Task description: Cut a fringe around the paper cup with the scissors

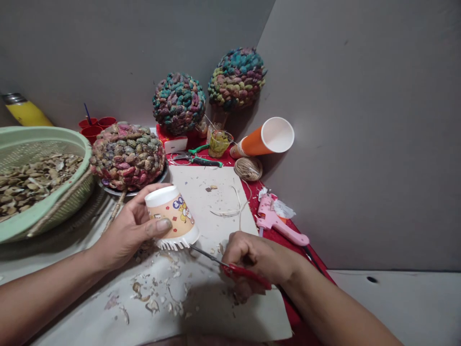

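Observation:
My left hand (139, 226) is wrapped round a paper cup (173, 214), its thumb across the printed side. The cup is white with a tan band of cartoon figures and red marks, and it tilts a little. Along its lower rim runs a row of short cut strips, bent outward. In my right hand (252, 262) is a pair of scissors (248, 273) with red handles, the fingers closed round them. Their dark blades point left and meet the cup's rim at the right end of the strips.
At left stands a green basket (77, 192) of shells beside a colourful shell-covered ball (131, 156). Two more balls (179, 103) stand behind. Pliers (201, 159), twine (248, 169), an orange cup (252, 142) and a pink glue gun (279, 223) lie right. Scraps litter the board (230, 192).

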Demonstrator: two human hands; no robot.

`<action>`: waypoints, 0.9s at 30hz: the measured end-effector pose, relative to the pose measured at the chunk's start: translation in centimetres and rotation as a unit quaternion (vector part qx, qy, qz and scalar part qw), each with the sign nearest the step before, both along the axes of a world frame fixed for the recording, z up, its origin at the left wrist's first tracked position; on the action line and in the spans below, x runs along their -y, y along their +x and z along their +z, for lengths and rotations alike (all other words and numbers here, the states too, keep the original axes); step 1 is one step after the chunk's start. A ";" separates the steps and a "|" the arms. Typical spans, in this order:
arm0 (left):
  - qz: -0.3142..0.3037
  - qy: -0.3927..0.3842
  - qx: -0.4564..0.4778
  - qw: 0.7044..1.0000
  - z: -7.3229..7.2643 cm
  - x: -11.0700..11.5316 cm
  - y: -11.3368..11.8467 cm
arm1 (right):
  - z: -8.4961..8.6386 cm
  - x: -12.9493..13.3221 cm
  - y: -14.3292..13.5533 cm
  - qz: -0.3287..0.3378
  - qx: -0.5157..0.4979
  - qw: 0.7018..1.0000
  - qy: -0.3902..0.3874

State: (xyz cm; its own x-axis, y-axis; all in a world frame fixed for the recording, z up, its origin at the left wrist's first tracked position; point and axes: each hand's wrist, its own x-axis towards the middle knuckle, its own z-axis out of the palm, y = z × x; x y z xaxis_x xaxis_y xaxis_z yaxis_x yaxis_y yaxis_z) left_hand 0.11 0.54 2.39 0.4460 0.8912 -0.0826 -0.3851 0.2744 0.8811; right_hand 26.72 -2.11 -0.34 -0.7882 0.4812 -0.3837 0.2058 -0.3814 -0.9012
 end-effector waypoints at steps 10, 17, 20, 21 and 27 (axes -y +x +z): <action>0.012 -0.085 -0.023 0.996 -0.4 -0.6 0.1 | 1.4 0.6 -0.6 -0.076 0.161 0.760 0.625; 0.030 -0.105 -0.053 0.993 -0.5 -0.5 0.2 | 0.7 0.6 -1.0 -0.069 0.226 0.669 0.704; 0.026 -0.115 -0.057 0.991 -0.6 -0.4 0.3 | 0.5 0.6 -1.1 -0.068 0.237 0.655 0.715; 0.025 -0.117 -0.059 0.991 -0.6 -0.4 0.4 | 0.4 0.6 -1.1 -0.068 0.241 0.652 0.716; 0.027 -0.114 -0.068 0.991 -1.0 0.0 0.6 | 0.0 0.5 -1.2 -0.068 0.252 0.649 0.715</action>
State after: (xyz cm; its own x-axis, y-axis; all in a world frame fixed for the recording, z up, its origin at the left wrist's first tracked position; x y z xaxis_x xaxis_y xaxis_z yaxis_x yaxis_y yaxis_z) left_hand 0.73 0.55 1.35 0.3681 0.8652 -0.3406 -0.2865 0.4540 0.8437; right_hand 25.48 -2.65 -0.33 -0.6481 0.6820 0.3389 0.6646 0.7238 -0.1858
